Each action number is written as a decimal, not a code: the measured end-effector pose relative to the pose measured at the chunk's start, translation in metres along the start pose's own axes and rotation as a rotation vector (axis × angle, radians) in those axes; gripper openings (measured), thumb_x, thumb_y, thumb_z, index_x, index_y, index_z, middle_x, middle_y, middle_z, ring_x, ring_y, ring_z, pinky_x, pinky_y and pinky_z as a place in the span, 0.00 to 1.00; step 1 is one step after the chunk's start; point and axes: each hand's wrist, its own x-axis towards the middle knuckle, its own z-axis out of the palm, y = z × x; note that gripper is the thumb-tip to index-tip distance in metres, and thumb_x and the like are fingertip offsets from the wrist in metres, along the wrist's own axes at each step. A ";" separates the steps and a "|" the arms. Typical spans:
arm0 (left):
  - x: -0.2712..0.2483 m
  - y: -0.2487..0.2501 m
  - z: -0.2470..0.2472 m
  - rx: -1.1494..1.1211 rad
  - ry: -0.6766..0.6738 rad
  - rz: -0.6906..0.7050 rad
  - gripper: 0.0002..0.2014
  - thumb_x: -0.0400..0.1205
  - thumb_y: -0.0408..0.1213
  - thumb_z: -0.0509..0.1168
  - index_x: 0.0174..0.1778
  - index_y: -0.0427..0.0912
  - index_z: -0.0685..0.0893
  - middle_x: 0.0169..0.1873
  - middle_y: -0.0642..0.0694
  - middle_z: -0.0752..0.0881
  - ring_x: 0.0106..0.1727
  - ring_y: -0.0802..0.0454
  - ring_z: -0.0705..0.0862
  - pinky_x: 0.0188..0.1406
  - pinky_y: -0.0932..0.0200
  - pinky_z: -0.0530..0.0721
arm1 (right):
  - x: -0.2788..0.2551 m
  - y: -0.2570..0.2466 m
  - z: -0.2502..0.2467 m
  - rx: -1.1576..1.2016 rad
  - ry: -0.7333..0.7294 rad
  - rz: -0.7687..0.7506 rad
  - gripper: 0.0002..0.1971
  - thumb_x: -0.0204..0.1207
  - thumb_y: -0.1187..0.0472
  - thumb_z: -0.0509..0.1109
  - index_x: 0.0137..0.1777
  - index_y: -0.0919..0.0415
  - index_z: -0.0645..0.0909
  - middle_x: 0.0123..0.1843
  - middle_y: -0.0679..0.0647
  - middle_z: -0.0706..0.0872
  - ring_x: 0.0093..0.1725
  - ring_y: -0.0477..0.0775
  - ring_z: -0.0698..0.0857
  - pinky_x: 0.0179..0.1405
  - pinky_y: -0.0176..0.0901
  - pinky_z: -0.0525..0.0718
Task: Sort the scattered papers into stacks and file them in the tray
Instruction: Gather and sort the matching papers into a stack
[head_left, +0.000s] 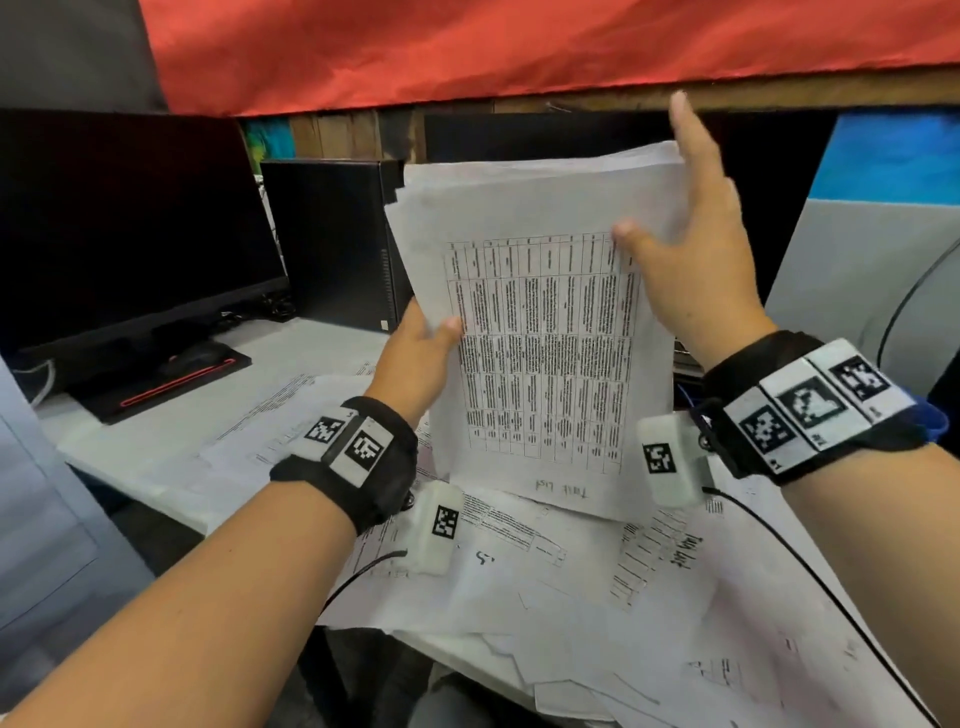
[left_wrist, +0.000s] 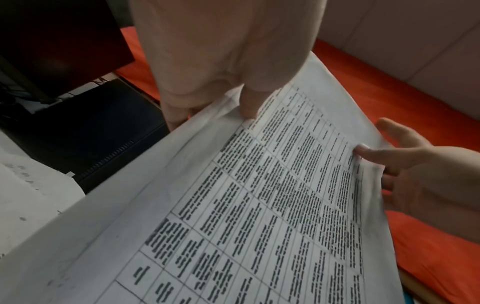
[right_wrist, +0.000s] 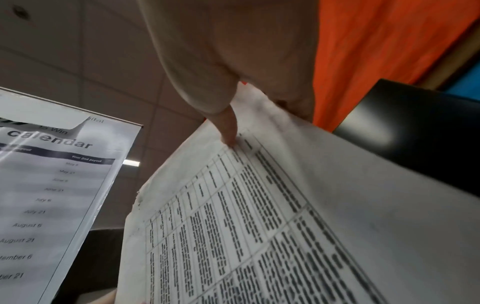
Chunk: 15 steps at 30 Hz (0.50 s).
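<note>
Sheaf of printed tables held upright above the paper-strewn tabletop, left hand pinching its left edge, right hand flat-fingered against the right edge; best squared by tapping the bottom edge down before stacking.

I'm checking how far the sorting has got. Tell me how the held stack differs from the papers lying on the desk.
The held stack stands nearly upright above the desk; the loose papers lie flat. The stack is gathered, though its top edges are uneven, while the loose papers overlap at mixed angles. The left hand pinches the stack and the right hand steadies it with straight fingers; neither hand touches the loose papers. Both are white printed sheets, some with tables.
</note>
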 end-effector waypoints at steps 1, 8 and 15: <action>0.000 0.000 0.001 -0.009 -0.012 -0.007 0.21 0.87 0.38 0.58 0.77 0.49 0.68 0.71 0.53 0.77 0.72 0.52 0.75 0.75 0.47 0.71 | 0.001 0.000 0.000 -0.071 -0.033 0.025 0.34 0.79 0.59 0.68 0.79 0.36 0.59 0.62 0.46 0.67 0.51 0.29 0.71 0.47 0.10 0.64; -0.008 0.006 0.013 -0.150 -0.050 -0.028 0.26 0.85 0.29 0.60 0.79 0.50 0.65 0.59 0.60 0.80 0.56 0.65 0.80 0.62 0.62 0.76 | -0.008 0.014 -0.001 -0.109 0.132 0.086 0.19 0.80 0.66 0.62 0.69 0.52 0.70 0.67 0.51 0.73 0.57 0.46 0.74 0.44 0.15 0.68; -0.017 -0.003 0.019 -0.227 0.063 -0.069 0.18 0.86 0.37 0.61 0.72 0.46 0.77 0.60 0.55 0.85 0.57 0.63 0.82 0.62 0.59 0.77 | -0.045 0.046 -0.005 0.210 -0.032 0.373 0.18 0.81 0.58 0.66 0.71 0.52 0.73 0.57 0.46 0.86 0.54 0.41 0.85 0.58 0.47 0.85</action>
